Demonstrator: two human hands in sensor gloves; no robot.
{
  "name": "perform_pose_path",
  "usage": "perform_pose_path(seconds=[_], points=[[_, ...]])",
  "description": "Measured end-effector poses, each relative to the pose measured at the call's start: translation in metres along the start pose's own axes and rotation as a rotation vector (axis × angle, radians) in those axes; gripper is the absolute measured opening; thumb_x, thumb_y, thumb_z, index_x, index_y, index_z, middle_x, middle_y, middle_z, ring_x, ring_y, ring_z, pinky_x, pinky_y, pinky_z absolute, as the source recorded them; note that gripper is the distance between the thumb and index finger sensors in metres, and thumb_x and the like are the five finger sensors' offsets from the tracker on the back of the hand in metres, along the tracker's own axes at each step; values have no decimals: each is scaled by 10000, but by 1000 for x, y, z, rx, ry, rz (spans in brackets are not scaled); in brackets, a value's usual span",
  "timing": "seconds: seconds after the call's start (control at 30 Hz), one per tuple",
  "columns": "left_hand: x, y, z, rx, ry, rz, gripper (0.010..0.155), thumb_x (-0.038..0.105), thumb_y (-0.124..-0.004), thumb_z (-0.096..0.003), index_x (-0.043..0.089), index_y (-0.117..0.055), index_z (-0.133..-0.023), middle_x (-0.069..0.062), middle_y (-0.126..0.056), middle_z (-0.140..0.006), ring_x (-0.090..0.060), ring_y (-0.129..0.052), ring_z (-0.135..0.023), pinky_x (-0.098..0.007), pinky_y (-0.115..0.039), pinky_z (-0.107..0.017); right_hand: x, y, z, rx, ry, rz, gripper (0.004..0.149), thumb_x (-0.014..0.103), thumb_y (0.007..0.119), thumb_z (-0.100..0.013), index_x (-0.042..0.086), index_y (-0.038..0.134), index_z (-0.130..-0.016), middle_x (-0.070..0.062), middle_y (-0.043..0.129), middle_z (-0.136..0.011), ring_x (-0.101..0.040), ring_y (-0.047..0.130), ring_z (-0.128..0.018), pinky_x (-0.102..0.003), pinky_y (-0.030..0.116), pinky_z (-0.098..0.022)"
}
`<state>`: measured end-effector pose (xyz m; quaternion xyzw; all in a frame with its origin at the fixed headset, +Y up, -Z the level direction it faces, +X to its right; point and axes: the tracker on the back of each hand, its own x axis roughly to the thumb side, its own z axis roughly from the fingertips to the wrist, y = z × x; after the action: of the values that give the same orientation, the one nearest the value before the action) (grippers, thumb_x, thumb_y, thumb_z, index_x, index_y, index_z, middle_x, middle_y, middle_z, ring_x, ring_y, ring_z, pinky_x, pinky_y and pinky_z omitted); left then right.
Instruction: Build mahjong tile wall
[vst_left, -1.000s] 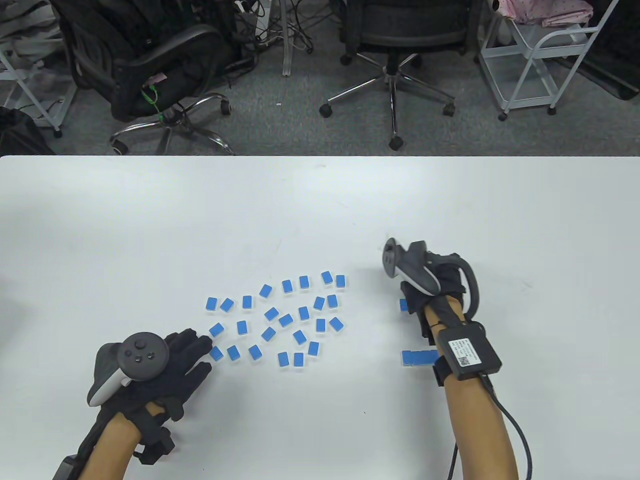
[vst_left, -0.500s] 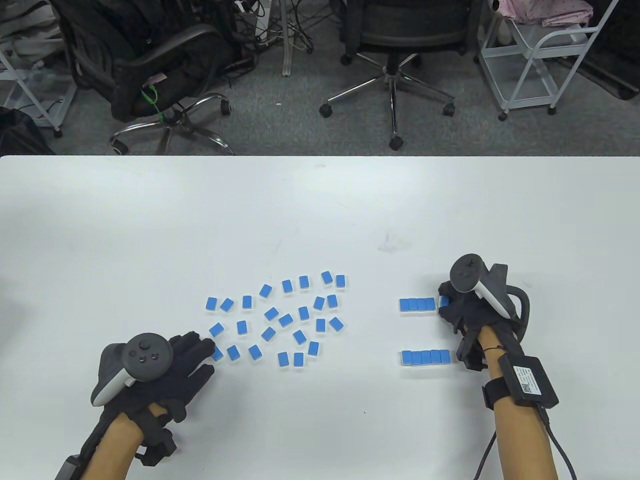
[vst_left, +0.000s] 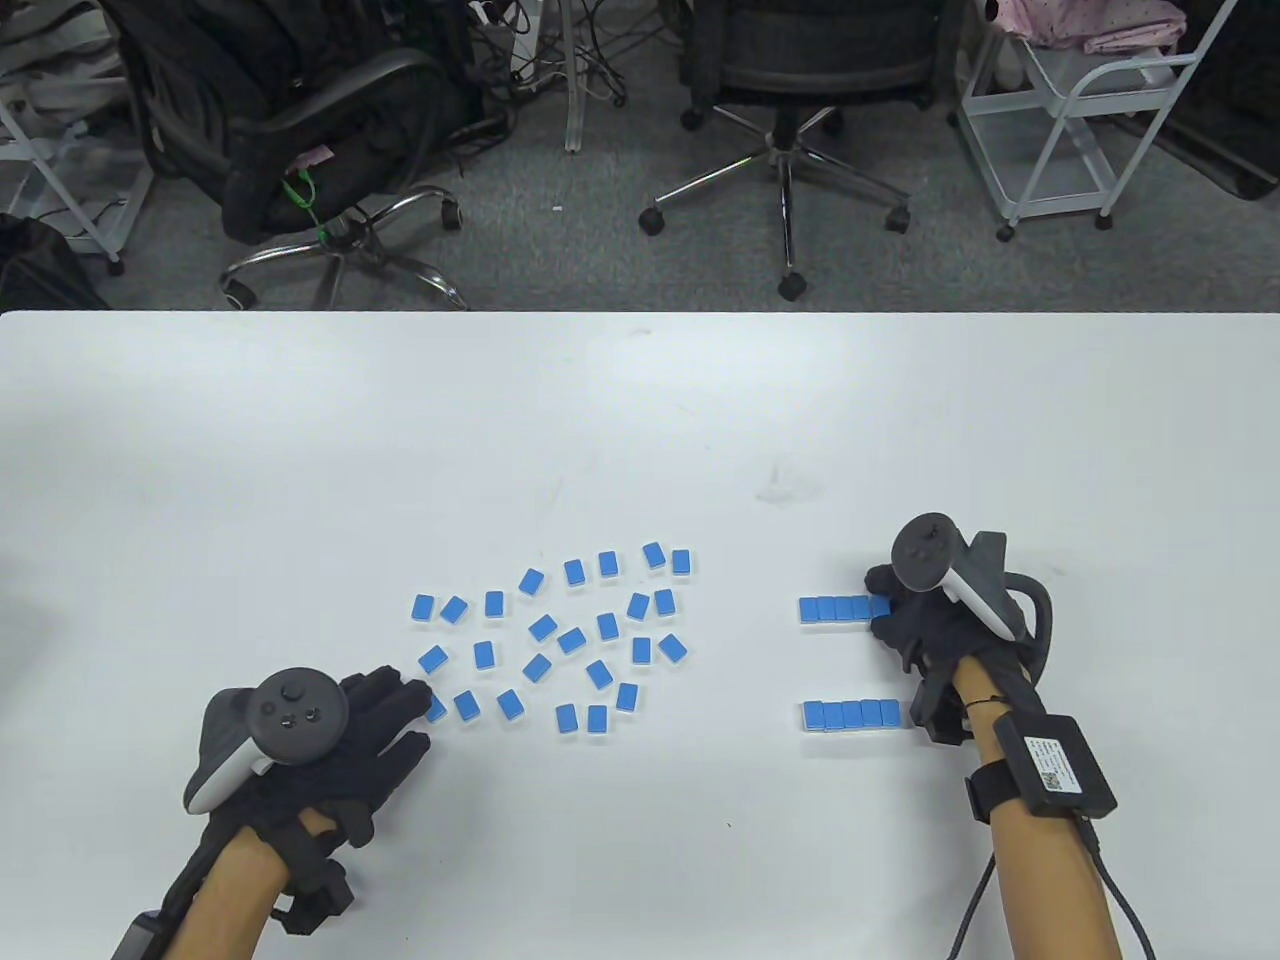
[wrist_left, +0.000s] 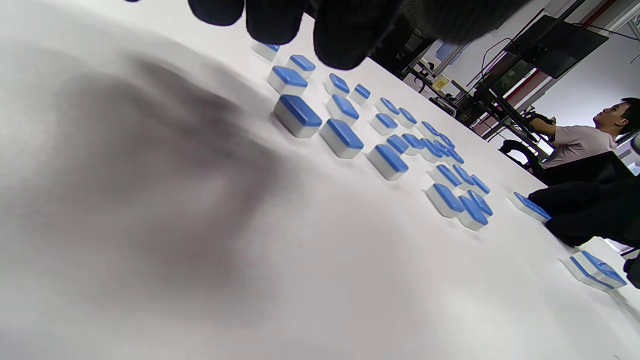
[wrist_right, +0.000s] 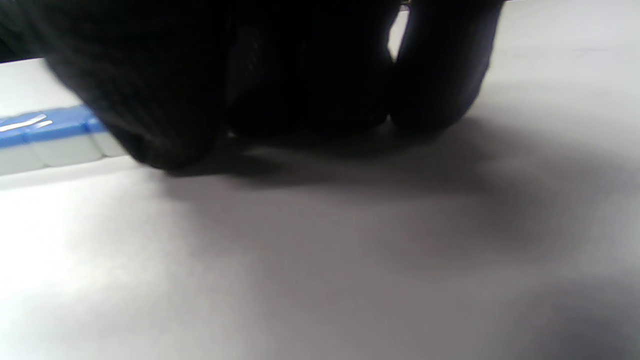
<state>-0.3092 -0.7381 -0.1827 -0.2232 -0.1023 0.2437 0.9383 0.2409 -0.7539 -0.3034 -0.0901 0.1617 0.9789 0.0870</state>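
Note:
Several loose blue-topped mahjong tiles (vst_left: 570, 640) lie scattered left of the table's middle, seen close in the left wrist view as loose tiles (wrist_left: 345, 137). Two short rows stand on the right: an upper row (vst_left: 835, 608) and a lower row (vst_left: 850, 714). My right hand (vst_left: 882, 606) pinches the end tile at the upper row's right end, thumb behind and fingers in front. The right wrist view shows those dark fingers (wrist_right: 300, 75) on the table beside the row (wrist_right: 50, 135). My left hand (vst_left: 410, 712) lies flat, its straight fingertips touching a loose tile (vst_left: 434, 709).
The white table (vst_left: 640, 420) stretches wide behind the tiles. Office chairs (vst_left: 790, 120) and a white cart (vst_left: 1090, 130) stand on the floor beyond its far edge. A seated person (wrist_left: 595, 135) shows far off in the left wrist view.
My right hand swung from the upper row's left end to its right end, uncovering both rows, then pushed the end tile against the row. The left hand barely moved.

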Motion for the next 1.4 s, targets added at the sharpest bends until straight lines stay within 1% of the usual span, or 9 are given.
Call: perform_pose_path(seconds=[0.43,0.57,0.7,0.77,0.9,1.03,1.13,1.3,1.4], points=[[-1,0,1,5,-2,0,675,579,-570,-514,298,-498,-1123,-70,-339,-1205,-393,-299,-1114,-664,-311,-769,0,2,1,-11,-9,5,552,420,932,-307,410,754,-830,47,911,-703,-226,924,-575,-517,805,-542],[-1,1,2,8,-5,2,674,579,-569,-514,298,-496,-1123,-70,-339,-1204,-395,-298,-1114,-664,-309,-769,2,2,6,10,-34,55,641,443,932,-302,382,689,-892,41,887,-765,-226,911,-630,-531,786,-579],[0,4,4,26,-9,-2,674,579,-570,-513,300,-497,-1123,-69,-339,-1205,-393,-295,-1116,-665,-308,-770,12,-13,16,-80,-24,128,651,440,876,-330,336,640,-929,11,900,-811,-257,940,-656,-539,784,-573],[0,4,4,29,-10,-4,675,579,-570,-513,299,-497,-1123,-69,-338,-1205,-393,-295,-1115,-664,-308,-770,28,-22,24,-133,-75,144,598,432,860,-347,321,682,-907,11,912,-793,-257,945,-646,-538,791,-560],[0,4,4,28,-15,-7,674,580,-570,-513,301,-497,-1122,-68,-339,-1205,-394,-297,-1115,-664,-309,-770,89,-26,50,-147,-293,179,507,417,865,-349,312,785,-838,11,947,-753,-259,964,-629,-540,796,-551],[0,4,4,24,-14,-8,675,579,-569,-514,297,-497,-1123,-69,-339,-1205,-394,-298,-1115,-665,-309,-770,160,-8,79,-186,-491,416,526,437,878,-325,339,784,-834,40,944,-776,-232,973,-654,-520,800,-571],[0,5,7,35,-14,-6,675,579,-570,-513,299,-498,-1122,-68,-338,-1205,-392,-298,-1116,-664,-310,-770,196,11,87,-126,-521,522,593,455,882,-315,348,727,-877,45,906,-836,-228,949,-715,-529,776,-608],[0,6,9,42,-21,-10,674,580,-570,-513,301,-498,-1122,-68,-340,-1205,-393,-299,-1116,-665,-310,-770,219,35,78,-128,-502,643,613,442,902,-309,378,706,-886,53,897,-855,-233,940,-733,-534,759,-625],[0,6,8,43,-23,-13,674,579,-570,-513,300,-497,-1123,-70,-340,-1205,-393,-299,-1115,-665,-310,-770,221,44,74,-163,-521,628,554,415,922,-307,362,775,-839,77,959,-776,-217,978,-678,-522,777,-607]])
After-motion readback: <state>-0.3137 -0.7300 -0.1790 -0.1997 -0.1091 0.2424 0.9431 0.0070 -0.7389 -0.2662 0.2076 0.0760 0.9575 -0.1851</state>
